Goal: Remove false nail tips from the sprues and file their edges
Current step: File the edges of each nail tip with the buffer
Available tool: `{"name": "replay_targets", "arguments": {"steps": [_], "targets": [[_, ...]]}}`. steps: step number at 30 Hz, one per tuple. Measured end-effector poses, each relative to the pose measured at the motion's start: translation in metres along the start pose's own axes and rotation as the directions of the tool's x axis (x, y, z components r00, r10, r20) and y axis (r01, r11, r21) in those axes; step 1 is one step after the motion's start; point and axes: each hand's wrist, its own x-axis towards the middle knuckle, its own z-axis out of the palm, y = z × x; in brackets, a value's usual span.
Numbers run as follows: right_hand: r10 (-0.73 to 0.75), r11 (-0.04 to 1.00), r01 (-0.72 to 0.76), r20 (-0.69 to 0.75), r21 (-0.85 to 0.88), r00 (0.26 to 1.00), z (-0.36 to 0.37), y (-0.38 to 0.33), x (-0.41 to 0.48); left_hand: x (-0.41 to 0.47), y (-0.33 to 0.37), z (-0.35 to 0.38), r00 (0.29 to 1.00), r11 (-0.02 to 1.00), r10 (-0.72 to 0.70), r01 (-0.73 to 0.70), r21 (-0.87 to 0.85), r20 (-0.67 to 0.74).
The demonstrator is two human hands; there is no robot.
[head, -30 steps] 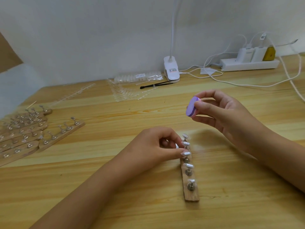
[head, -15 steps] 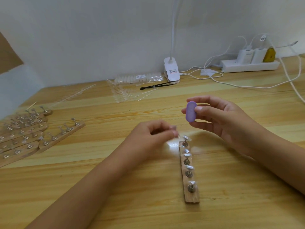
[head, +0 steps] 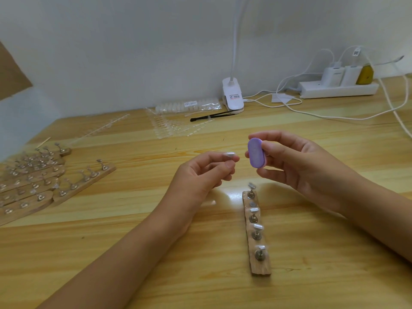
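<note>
Nail tip point(head: 229, 155), clear and blurred, sits pinched at the left hand point(head: 207, 175) fingertips, just beside the purple file point(head: 257, 153) gripped in the right hand point(head: 296, 161). Below the fingers, a wooden stand point(head: 258, 233) holds four tips, one post bare. Filing appears about to begin; the tip's edge is indistinct.

I'm looking at a home nail-craft desk point(head: 312, 286), clip lamp point(head: 233, 97), power strip point(head: 338, 89), nail stands point(head: 33, 186), tip sprues point(head: 174, 128) lying about
</note>
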Motion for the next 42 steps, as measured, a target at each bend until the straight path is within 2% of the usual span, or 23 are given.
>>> {"name": "replay_targets", "arguments": {"steps": [5,15,20,24,28,32,39,42], "targets": [[0.013,1.000,-0.013,0.026,-0.011,1.000,0.000,-0.001,-0.001,0.000,0.001,0.003,1.000,1.000,0.010,-0.009,-0.026,0.029],[0.002,1.000,-0.002,0.003,0.011,1.000,0.001,0.001,-0.002,0.001,0.002,0.002,0.999,0.992,-0.041,0.037,-0.120,-0.031],[-0.047,0.994,0.052,0.053,-0.096,0.998,0.006,0.001,-0.005,0.001,0.001,0.002,0.999,0.994,-0.046,0.046,-0.096,0.004],[-0.163,0.984,0.161,-0.019,-0.083,0.986,0.011,0.000,-0.006,0.003,-0.001,0.002,0.998,0.990,-0.061,0.061,-0.126,0.001],[-0.114,0.988,0.113,0.002,-0.104,0.993,0.012,0.001,-0.007,0.005,0.000,0.001,0.994,0.976,-0.107,0.101,-0.194,-0.022],[-0.146,0.981,0.139,-0.045,-0.136,0.988,0.011,-0.001,-0.007,0.005,0.002,0.002,0.993,0.970,-0.120,0.113,-0.214,-0.018],[-0.074,0.951,0.108,0.128,-0.290,0.989,0.019,0.002,-0.011,0.001,0.004,0.001,0.995,0.983,-0.095,0.099,-0.154,0.032],[-0.088,0.936,0.129,0.138,-0.327,0.987,0.020,0.000,-0.013,0.001,0.005,0.002,0.995,0.992,-0.090,0.092,-0.085,0.030]]}}
